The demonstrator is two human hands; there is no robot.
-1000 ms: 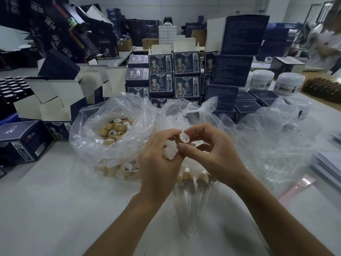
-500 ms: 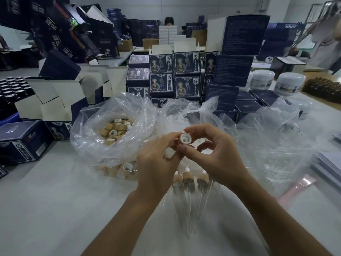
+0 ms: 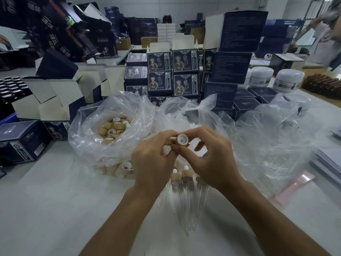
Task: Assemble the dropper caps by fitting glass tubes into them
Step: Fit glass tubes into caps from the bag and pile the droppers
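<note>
Head view. I hold one bamboo dropper cap (image 3: 182, 139) between both hands, above the row of finished droppers (image 3: 186, 183) that lies on the white table (image 3: 46, 209). My left hand (image 3: 153, 163) pinches the cap's left side with thumb and fingertips; my right hand (image 3: 212, 159) pinches its right and lower side with thumb and forefinger, its other fingers loosely curled. No glass tube is visible in either hand.

Cap orientation: the open white-lined underside faces toward me and slightly up, with the centre hole showing. The short axis through that hole runs roughly along my line of sight.

Procedure, as I judge it: keep the hole facing me, steady the cap with one hand, and bring a tube in line with the hole's axis before pressing. An angled entry may chip the glass or seat crooked.

Behind and left of the finished droppers, the clear plastic bag (image 3: 96, 137) holds loose caps. The finished droppers lie with caps away from me, tips toward me.
</note>
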